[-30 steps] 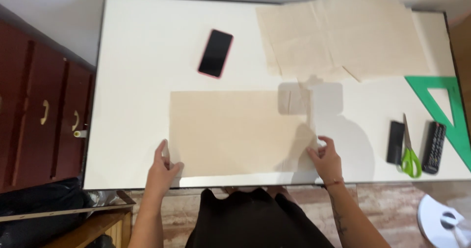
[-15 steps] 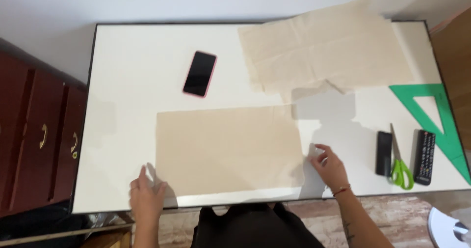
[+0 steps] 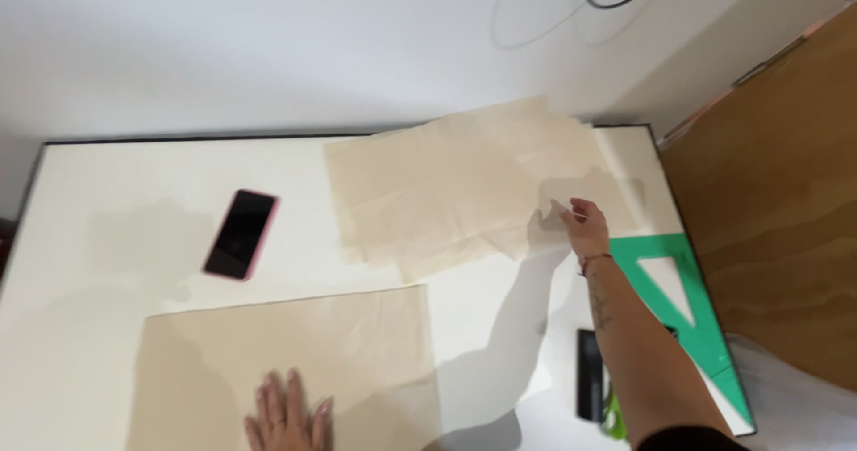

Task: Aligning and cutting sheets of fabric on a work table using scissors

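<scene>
Your right hand (image 3: pixel 585 226) is stretched out far across the tabletop (image 3: pixel 116 237), fingers spread, touching the near right edge of the far paper (image 3: pixel 455 187). It is not gripping anything that shows.

Your left hand (image 3: pixel 287 413) lies flat and open on the near paper (image 3: pixel 295 353), pressing it down.

From the far paper, the near paper lies toward you and to the left, with a strip of bare tabletop between them. The far paper's long side runs left to right. The phone (image 3: pixel 241 234) lies just left of it. The green triangle (image 3: pixel 678 299) lies just below your right hand.
</scene>
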